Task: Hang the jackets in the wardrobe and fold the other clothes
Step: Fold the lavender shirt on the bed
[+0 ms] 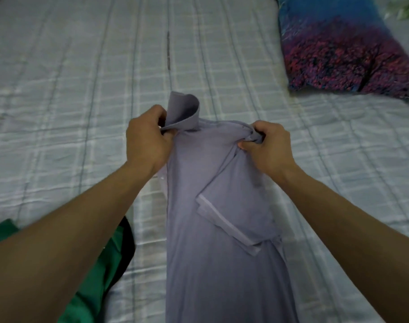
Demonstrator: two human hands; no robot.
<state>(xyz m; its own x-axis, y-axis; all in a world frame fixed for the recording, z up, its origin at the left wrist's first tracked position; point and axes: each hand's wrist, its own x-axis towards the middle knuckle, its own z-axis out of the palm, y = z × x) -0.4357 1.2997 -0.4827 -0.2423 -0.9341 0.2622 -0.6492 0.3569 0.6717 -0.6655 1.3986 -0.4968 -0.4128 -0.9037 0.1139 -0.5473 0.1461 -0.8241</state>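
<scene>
A lilac collared shirt (pixel 222 241) lies lengthwise on the bed, folded narrow, with a short sleeve turned back across its middle. Its collar stands up at the far end. My left hand (pixel 145 141) grips the shirt at the left side of the collar. My right hand (pixel 266 145) pinches the fabric at the right shoulder, fingers curled round a bunched fold. The top of the shirt is lifted slightly between both hands.
The bed (pixel 82 89) is covered by a pale checked sheet. A green garment with dark lining (pixel 98 271) lies at the near left under my left forearm. A pillow (pixel 343 50) printed in blue and red sits at the far right.
</scene>
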